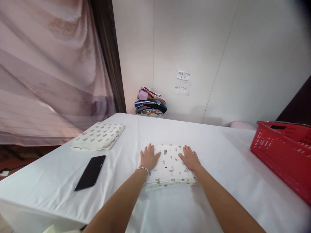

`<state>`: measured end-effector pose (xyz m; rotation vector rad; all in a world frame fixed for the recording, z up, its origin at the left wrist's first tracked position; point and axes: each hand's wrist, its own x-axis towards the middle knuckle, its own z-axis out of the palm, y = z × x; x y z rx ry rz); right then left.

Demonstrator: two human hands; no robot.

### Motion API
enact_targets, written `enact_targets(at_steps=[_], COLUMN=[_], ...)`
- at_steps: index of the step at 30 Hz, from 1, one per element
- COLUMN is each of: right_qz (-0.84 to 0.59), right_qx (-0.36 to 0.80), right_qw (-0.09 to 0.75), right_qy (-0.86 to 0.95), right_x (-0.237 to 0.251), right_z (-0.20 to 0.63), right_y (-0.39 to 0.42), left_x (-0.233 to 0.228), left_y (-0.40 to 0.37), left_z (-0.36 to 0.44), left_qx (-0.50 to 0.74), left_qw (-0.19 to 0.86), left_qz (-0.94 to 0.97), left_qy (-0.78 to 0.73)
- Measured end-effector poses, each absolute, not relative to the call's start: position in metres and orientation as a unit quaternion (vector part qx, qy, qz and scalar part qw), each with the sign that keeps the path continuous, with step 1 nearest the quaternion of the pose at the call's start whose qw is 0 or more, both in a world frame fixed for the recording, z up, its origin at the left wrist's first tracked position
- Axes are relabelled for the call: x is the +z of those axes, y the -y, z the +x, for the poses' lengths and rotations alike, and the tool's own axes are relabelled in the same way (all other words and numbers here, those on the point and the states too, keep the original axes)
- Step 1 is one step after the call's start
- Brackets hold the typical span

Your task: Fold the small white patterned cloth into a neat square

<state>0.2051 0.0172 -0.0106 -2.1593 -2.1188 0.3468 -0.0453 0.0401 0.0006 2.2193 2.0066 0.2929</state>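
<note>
A folded white cloth (170, 166) printed with flamingos and small plants lies in front of me on the table. My left hand (148, 157) rests flat on its left side, fingers spread, with a bracelet at the wrist. On the right side my right hand (190, 158) also presses flat, fingers stretched out. Layered folds show along the cloth's near edge. Neither hand grips the fabric. Another folded white cloth (98, 137), with grey leaf-like prints, lies at the table's far left.
A black phone (90, 172) lies left of my arm on the white-covered table (194, 132). At the right edge stands a red plastic basket (282, 155). Beyond the table is a stack of folded fabrics (151, 105) by the wall. A pink curtain (48, 71) hangs at left.
</note>
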Motion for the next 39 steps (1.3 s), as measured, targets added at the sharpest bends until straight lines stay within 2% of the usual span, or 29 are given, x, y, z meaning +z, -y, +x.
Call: enact_targets(at_steps=[9,13,20,24,32,39], right_qz=[-0.709,-0.688,-0.697,-0.701,-0.644,-0.683], right_qx=[0.099,0.056,0.099,0.107,0.114,0.118], right_qw=[0.032,0.064,0.037,0.023,0.029,0.036], right_qy=[0.698,0.721,0.710,0.705,0.756,0.720], right_x=[0.001,0.014,-0.007,0.001,0.003,-0.002], right_z=[0.198,0.186,0.200,0.194,0.180,0.191], right_y=[-0.024,-0.036,-0.035,-0.033,0.008,0.038], left_x=[-0.003,-0.001,-0.006,-0.007,-0.009,-0.008], left_y=[-0.033,-0.033,-0.034,-0.035,-0.035,-0.035], left_z=[-0.046,-0.045,-0.048,-0.049,-0.049,-0.048], left_qx=[0.121,0.121,0.128,0.127,0.143,0.136], left_qw=[0.081,0.086,0.080,0.085,0.071,0.080], left_qz=[0.721,0.715,0.719,0.716,0.718,0.714], left_qy=[-0.678,-0.683,-0.678,-0.681,-0.677,-0.682])
